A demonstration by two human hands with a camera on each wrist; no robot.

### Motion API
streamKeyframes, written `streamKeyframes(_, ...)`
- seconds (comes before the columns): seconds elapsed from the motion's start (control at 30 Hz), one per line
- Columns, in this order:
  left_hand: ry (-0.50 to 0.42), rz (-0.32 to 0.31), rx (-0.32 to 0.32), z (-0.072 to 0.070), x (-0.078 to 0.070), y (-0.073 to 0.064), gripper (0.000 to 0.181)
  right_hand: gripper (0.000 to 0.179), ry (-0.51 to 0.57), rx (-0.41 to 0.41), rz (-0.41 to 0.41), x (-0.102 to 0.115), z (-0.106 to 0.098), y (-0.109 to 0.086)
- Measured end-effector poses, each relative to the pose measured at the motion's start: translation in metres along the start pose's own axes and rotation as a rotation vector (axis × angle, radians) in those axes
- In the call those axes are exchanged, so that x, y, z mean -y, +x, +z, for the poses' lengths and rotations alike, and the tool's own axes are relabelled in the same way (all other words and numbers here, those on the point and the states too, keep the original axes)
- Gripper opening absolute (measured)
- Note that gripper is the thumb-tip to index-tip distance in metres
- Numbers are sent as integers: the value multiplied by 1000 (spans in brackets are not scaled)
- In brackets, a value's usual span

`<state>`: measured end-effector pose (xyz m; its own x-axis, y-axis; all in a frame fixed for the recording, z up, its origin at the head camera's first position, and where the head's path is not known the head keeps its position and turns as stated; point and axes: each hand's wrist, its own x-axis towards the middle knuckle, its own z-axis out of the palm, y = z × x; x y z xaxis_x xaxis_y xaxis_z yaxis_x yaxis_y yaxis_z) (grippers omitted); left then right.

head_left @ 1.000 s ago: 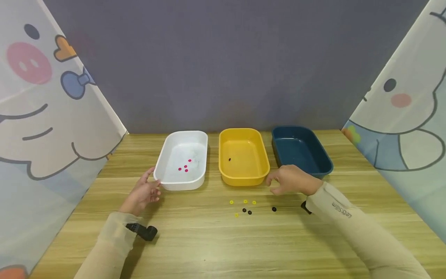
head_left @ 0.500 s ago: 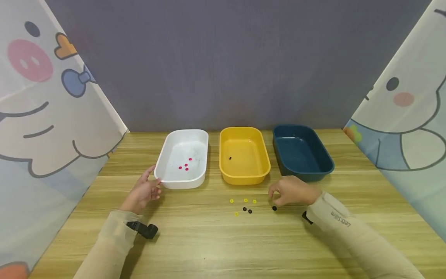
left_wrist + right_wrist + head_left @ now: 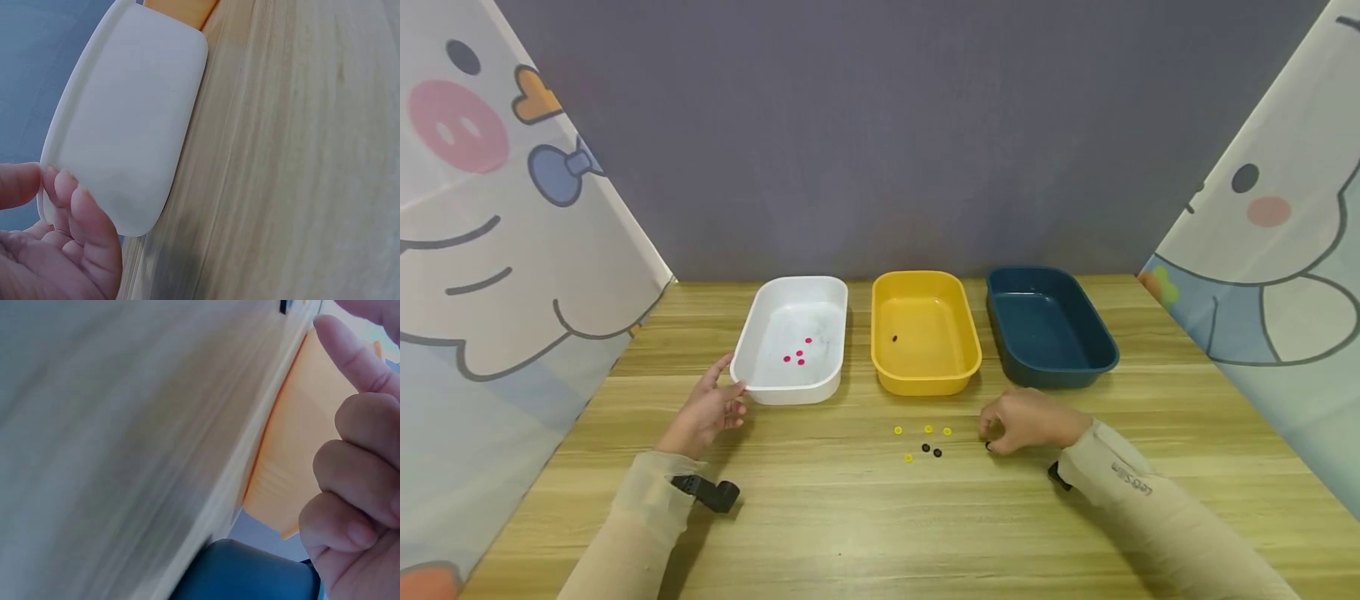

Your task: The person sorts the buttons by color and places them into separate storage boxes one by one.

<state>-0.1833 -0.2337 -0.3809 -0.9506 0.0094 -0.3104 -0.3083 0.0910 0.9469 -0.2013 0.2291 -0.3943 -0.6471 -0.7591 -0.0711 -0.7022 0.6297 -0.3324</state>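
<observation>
My left hand (image 3: 703,419) holds the near left corner of a white plastic bin (image 3: 790,397), fingertips at its rim. In the left wrist view its fingers (image 3: 94,231) bend close against the bin's outer wall. My right hand (image 3: 1026,419) is low over the wooden table, with thumb and index finger apart around a black button (image 3: 988,447) that is partly hidden. The right wrist view shows the index finger (image 3: 347,350) extended and the other fingers curled in. Left of this hand lie black buttons (image 3: 926,448) and several yellow buttons (image 3: 947,432).
A yellow bin (image 3: 927,387) with one small dark piece (image 3: 894,338) in it stands mid-table. Beside it on the right is a dark blue bin (image 3: 1060,377). Several pink buttons (image 3: 800,353) lie in the white bin. A grey partition (image 3: 895,142) rises behind.
My right hand has come down and toward me from beside the yellow bin's near right corner to the black button. The left hand stays at the white bin.
</observation>
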Motion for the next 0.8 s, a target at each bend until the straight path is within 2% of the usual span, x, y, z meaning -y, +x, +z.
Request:
streamKeyframes(0.33,3,9,0,0,-1,-1,65,11,9,-2,16,-1,1,-4)
streamKeyframes(0.8,0,4,0,0,-1,0,65,17,30,36,13,-2,1,-3)
